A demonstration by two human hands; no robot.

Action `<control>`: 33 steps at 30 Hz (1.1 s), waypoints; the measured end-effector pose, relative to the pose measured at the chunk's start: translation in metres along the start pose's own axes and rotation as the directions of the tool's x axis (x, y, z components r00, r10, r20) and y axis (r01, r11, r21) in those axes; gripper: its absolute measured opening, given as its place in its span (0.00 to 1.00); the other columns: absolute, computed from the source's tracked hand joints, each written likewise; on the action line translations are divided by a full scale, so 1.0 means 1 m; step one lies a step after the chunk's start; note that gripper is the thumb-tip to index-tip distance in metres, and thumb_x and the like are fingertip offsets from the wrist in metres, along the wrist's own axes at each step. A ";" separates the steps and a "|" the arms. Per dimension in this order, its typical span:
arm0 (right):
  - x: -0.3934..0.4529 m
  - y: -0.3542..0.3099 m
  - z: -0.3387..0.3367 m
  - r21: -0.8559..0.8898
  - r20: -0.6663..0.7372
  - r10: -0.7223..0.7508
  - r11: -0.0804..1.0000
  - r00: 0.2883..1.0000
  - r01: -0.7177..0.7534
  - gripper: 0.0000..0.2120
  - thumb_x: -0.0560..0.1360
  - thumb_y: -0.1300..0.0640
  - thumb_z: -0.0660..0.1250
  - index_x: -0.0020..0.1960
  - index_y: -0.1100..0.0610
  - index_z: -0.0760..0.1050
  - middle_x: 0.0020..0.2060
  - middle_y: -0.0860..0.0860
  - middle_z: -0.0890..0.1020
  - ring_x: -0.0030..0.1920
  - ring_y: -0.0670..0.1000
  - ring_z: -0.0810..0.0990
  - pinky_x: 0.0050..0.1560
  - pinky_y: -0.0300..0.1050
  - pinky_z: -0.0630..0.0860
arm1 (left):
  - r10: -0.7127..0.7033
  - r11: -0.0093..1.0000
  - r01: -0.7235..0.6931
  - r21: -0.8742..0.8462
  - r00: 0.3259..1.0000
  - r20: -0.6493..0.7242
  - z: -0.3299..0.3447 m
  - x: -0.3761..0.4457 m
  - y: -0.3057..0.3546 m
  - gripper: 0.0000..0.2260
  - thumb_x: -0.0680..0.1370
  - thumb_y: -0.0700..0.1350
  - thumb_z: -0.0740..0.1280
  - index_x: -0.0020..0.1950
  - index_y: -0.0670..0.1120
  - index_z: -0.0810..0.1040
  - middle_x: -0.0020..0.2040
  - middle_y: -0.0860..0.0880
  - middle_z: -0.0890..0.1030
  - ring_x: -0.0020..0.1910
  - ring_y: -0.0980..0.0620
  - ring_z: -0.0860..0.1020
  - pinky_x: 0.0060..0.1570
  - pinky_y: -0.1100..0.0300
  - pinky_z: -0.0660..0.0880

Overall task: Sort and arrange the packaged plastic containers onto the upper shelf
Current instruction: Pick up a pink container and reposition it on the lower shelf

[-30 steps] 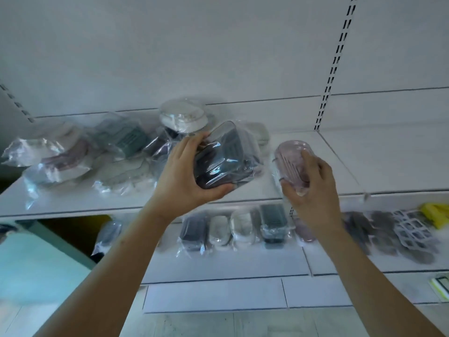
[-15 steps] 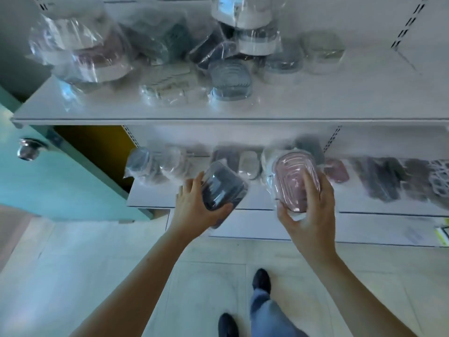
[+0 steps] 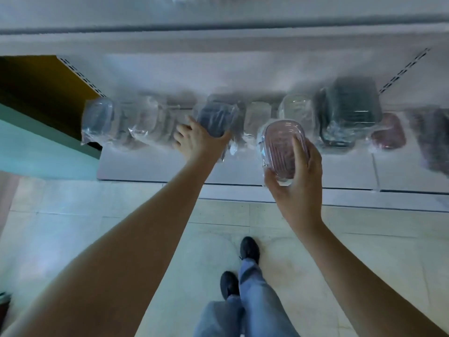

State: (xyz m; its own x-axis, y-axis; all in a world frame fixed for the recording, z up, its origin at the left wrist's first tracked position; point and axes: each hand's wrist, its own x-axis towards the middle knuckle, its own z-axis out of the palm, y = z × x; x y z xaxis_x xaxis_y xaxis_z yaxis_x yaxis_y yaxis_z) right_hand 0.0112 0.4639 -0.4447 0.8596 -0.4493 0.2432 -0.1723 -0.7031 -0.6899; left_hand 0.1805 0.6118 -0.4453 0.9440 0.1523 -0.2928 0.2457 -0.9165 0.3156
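My left hand (image 3: 196,142) grips a dark grey bagged container (image 3: 215,117) down at the row on the lower shelf (image 3: 155,164). My right hand (image 3: 297,181) holds a pink oval bagged container (image 3: 279,142) upright, just in front of that shelf. Several more bagged containers stand in a line along the shelf: clear ones (image 3: 143,122) at the left, a large dark green one (image 3: 349,110) and a small pink one (image 3: 388,131) at the right. The upper shelf shows only as its front edge (image 3: 218,25) at the top. The picture is blurred.
A teal panel (image 3: 36,152) and a dark yellow-brown opening (image 3: 36,88) lie at the left. Below is pale tiled floor (image 3: 73,227), with my legs in blue jeans (image 3: 255,300) and black shoes (image 3: 250,249). Slotted shelf uprights (image 3: 403,69) run behind the containers.
The view has tilted down from the upper shelf to the lower one. Both hands came down with their containers; the left one carried the grey container to the lower row.
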 end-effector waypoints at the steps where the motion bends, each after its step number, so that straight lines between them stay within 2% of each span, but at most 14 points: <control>1: 0.001 0.005 0.003 -0.006 0.012 0.005 1.000 1.000 -0.005 0.37 0.75 0.48 0.72 0.79 0.57 0.62 0.74 0.58 0.66 0.74 0.56 0.66 0.70 0.48 0.70 | 0.000 1.000 0.001 0.009 0.999 -0.032 0.006 0.009 0.006 0.53 0.68 0.73 0.67 0.80 0.42 0.52 0.73 0.38 0.63 0.71 0.38 0.63 0.69 0.46 0.60; 3: 0.002 0.016 0.005 -0.033 0.042 0.013 0.999 0.999 -0.011 0.38 0.75 0.47 0.72 0.79 0.55 0.61 0.75 0.57 0.65 0.74 0.55 0.65 0.69 0.44 0.68 | -0.018 1.000 0.020 0.018 0.996 -0.089 0.016 0.025 0.017 0.55 0.68 0.75 0.66 0.81 0.42 0.51 0.72 0.39 0.65 0.70 0.39 0.65 0.67 0.47 0.61; 6: 0.005 0.028 0.002 -0.063 0.052 0.039 0.997 0.998 -0.036 0.38 0.75 0.47 0.72 0.79 0.54 0.60 0.75 0.57 0.64 0.74 0.55 0.65 0.68 0.45 0.68 | -0.028 0.999 0.034 0.039 0.989 -0.143 0.023 0.040 0.035 0.55 0.68 0.76 0.63 0.81 0.42 0.51 0.71 0.38 0.67 0.69 0.40 0.66 0.66 0.47 0.62; 11: 0.005 0.033 -0.009 -0.090 0.014 0.083 0.993 0.996 -0.081 0.38 0.75 0.47 0.72 0.79 0.53 0.60 0.75 0.57 0.64 0.74 0.56 0.65 0.67 0.49 0.71 | 0.001 0.999 0.004 0.050 0.995 -0.100 0.016 0.049 0.055 0.54 0.69 0.77 0.61 0.82 0.42 0.51 0.72 0.38 0.66 0.71 0.39 0.64 0.68 0.48 0.60; 14: 0.005 0.030 -0.015 -0.092 -0.003 0.085 0.992 0.996 -0.084 0.38 0.75 0.46 0.72 0.79 0.53 0.60 0.75 0.58 0.64 0.75 0.57 0.65 0.67 0.56 0.74 | 0.123 0.990 -0.111 0.087 0.981 -0.150 0.004 0.039 0.051 0.49 0.73 0.75 0.60 0.81 0.43 0.52 0.72 0.39 0.66 0.71 0.40 0.65 0.68 0.48 0.61; 16: 0.007 0.024 -0.022 -0.086 -0.029 0.084 0.993 0.996 -0.086 0.38 0.75 0.45 0.71 0.79 0.53 0.59 0.75 0.58 0.64 0.75 0.56 0.64 0.68 0.57 0.74 | 0.261 0.964 -0.246 0.098 0.945 -0.198 -0.003 0.020 0.045 0.43 0.76 0.70 0.60 0.81 0.44 0.55 0.73 0.40 0.67 0.71 0.40 0.65 0.69 0.47 0.61; 18: 0.011 0.017 -0.032 -0.090 -0.073 0.070 0.993 0.995 -0.077 0.37 0.76 0.45 0.70 0.79 0.54 0.60 0.75 0.58 0.65 0.76 0.56 0.63 0.70 0.57 0.72 | 0.365 0.931 -0.356 0.082 0.911 -0.191 -0.006 -0.007 0.039 0.38 0.77 0.66 0.61 0.81 0.45 0.57 0.73 0.40 0.67 0.71 0.39 0.65 0.70 0.46 0.61; 22: 0.017 0.010 -0.064 -0.122 -0.159 0.077 0.988 0.984 -0.097 0.38 0.76 0.43 0.69 0.79 0.57 0.60 0.74 0.60 0.65 0.75 0.58 0.64 0.69 0.57 0.72 | 0.541 0.840 -0.537 0.085 0.840 -0.035 -0.002 -0.071 0.034 0.37 0.78 0.63 0.62 0.81 0.47 0.56 0.73 0.41 0.66 0.71 0.40 0.65 0.70 0.47 0.64; 26: 0.018 0.029 -0.108 -0.153 -0.246 0.110 0.977 0.963 -0.151 0.37 0.75 0.43 0.70 0.78 0.58 0.62 0.73 0.61 0.67 0.72 0.59 0.68 0.67 0.55 0.75 | 0.646 0.759 -0.651 0.022 0.757 0.099 0.014 -0.124 0.051 0.33 0.79 0.59 0.63 0.80 0.46 0.57 0.73 0.43 0.66 0.71 0.42 0.66 0.69 0.48 0.67; 30: 0.020 0.079 -0.148 -0.191 -0.319 0.197 0.945 0.927 -0.267 0.36 0.75 0.40 0.68 0.76 0.57 0.65 0.70 0.60 0.72 0.66 0.60 0.73 0.62 0.57 0.76 | 0.733 0.671 -0.741 0.009 0.665 0.139 0.034 -0.162 0.084 0.31 0.81 0.56 0.63 0.80 0.45 0.59 0.74 0.43 0.67 0.74 0.43 0.64 0.70 0.49 0.66; 33: 0.030 0.129 -0.172 -0.254 -0.306 0.245 0.910 0.920 -0.327 0.36 0.75 0.36 0.65 0.76 0.56 0.66 0.68 0.59 0.74 0.63 0.61 0.74 0.59 0.58 0.77 | 0.764 0.630 -0.777 0.017 0.623 0.171 0.055 -0.179 0.109 0.30 0.81 0.54 0.63 0.79 0.44 0.61 0.73 0.44 0.69 0.73 0.44 0.66 0.69 0.50 0.66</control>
State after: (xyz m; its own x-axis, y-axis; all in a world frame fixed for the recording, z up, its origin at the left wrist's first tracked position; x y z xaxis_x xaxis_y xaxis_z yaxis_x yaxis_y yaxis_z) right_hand -0.0679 0.2650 -0.4091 0.6017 -0.7542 0.2630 -0.5602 -0.6331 -0.5342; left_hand 0.0258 0.4639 -0.4082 0.7376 -0.6684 -0.0957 -0.5822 -0.7014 0.4111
